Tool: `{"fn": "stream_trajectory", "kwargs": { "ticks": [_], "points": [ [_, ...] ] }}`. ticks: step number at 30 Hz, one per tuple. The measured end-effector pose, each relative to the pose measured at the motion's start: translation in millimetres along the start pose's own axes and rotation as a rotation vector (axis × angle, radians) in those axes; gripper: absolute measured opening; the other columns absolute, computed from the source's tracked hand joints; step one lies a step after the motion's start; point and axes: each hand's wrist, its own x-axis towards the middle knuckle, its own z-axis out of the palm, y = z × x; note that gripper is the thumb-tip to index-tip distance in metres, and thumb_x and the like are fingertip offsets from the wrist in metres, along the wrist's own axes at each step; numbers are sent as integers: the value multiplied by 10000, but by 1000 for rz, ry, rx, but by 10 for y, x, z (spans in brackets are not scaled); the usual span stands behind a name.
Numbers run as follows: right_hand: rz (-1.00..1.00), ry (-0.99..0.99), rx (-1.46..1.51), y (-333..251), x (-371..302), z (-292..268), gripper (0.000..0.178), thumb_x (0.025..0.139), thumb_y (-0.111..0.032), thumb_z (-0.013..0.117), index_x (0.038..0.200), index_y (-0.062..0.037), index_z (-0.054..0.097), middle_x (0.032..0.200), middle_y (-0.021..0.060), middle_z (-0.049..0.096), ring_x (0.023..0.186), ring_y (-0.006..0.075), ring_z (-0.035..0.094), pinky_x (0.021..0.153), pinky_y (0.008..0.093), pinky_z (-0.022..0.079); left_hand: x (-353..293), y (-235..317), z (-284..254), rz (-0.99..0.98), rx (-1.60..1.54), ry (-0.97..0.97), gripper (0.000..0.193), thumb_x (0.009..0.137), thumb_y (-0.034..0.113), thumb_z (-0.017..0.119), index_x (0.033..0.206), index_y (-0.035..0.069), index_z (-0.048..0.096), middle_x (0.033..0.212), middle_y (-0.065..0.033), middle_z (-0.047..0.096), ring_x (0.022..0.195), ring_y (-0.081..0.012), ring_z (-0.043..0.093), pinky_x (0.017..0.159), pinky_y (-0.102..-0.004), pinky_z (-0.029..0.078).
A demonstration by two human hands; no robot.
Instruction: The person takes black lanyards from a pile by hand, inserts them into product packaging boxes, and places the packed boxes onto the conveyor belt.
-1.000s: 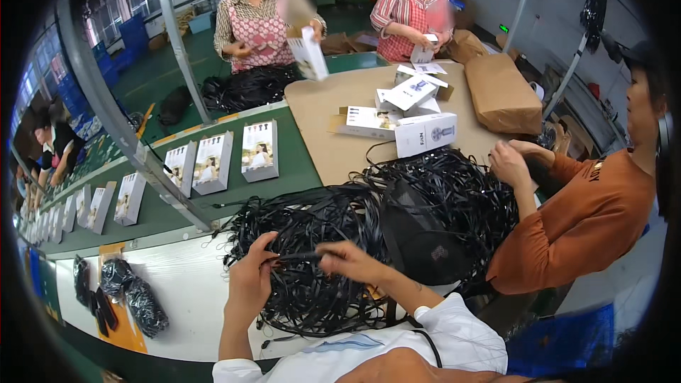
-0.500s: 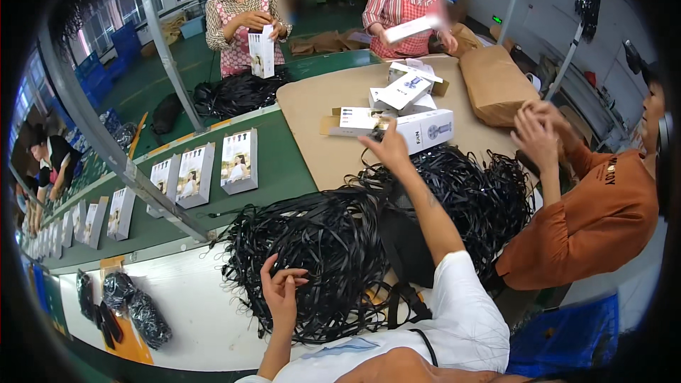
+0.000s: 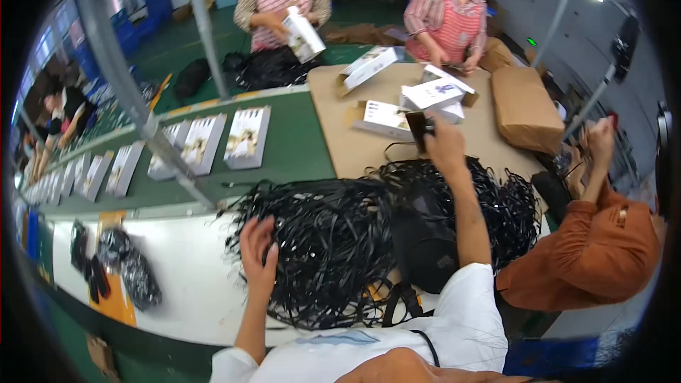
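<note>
My right hand (image 3: pixel 445 145) reaches forward over the pile's far side, its fingers closed on a dark, flat, rectangular piece (image 3: pixel 417 132). That piece stands upright beside a white printed box (image 3: pixel 384 119) with an open flap; its exact kind is unclear. My left hand (image 3: pixel 258 252) is open, fingers spread and bent, at the near left edge of a big tangle of black straps (image 3: pixel 326 248). Whether it touches any strap, I cannot tell. A black rounded pouch-like thing (image 3: pixel 425 248) lies on the tangle under my right forearm.
White boxes (image 3: pixel 433 93) lie on a brown board (image 3: pixel 333 110) by a wrapped brown parcel (image 3: pixel 525 108). Upright boxes (image 3: pixel 246 138) line the green belt (image 3: pixel 291 149). Plastic-wrapped black bundles (image 3: pixel 140 280) lie left. Two people work opposite; another in orange (image 3: pixel 589 248) sits right. A metal post (image 3: pixel 135 92) rises left.
My right hand has moved right, now with the dark flat piece plainly showing. The left hand's fingers have spread. The white box beside my right hand is gone; another lies tilted farther back.
</note>
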Motion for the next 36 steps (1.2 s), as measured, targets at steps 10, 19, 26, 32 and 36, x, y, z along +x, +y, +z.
{"fn": "stream_trajectory", "kwargs": {
  "ticks": [10, 19, 26, 32, 36],
  "points": [
    [-227, -675, 1116, -1446, -508, -873, 434, 661, -111, 577, 1056, 69, 580, 753, 57, 623, 565, 70, 482, 522, 198, 371, 186, 841, -286, 232, 336, -511, 855, 613, 227, 790, 1308, 27, 335, 1362, -151, 348, 1317, -316, 239, 1060, -398, 227],
    [-781, -225, -46, -1886, -550, -547, 119, 772, -48, 572, 852, -52, 484, 724, 90, 481, 608, 248, 522, 539, 352, 391, -584, 441, -765, -93, 309, -165, 748, 695, 238, 744, 1292, 63, 327, 1187, -149, 517, 1049, -293, 544, 902, -361, 407],
    [-1134, -1204, 294, -2324, -680, -633, 414, 666, -22, 587, 1075, 7, 530, 989, 159, 529, 947, 319, 538, 825, 377, 462, -559, 507, -463, -108, -104, -313, 542, 711, 211, 734, 1144, -1, 486, 1362, -94, 294, 1038, -227, 528, 906, -339, 398],
    [-830, -476, 586, -2181, -475, -851, 596, 650, -220, 746, 1164, -19, 522, 1169, 153, 532, 1061, 316, 532, 866, 372, 444, -622, 396, -789, -141, -199, -170, 522, 674, 202, 762, 1081, -24, 525, 1362, -90, 260, 1178, -177, 389, 943, -301, 342],
    [-463, -906, 842, -2035, -635, -487, 734, 789, -265, 660, 1357, -45, 251, 1159, 169, 535, 1037, 271, 537, 892, 346, 409, -569, 443, -793, -203, -314, -154, 935, 621, 133, 764, 1359, 88, 192, 1089, -90, 550, 1037, -184, 508, 932, -294, 347]
  ]
}}
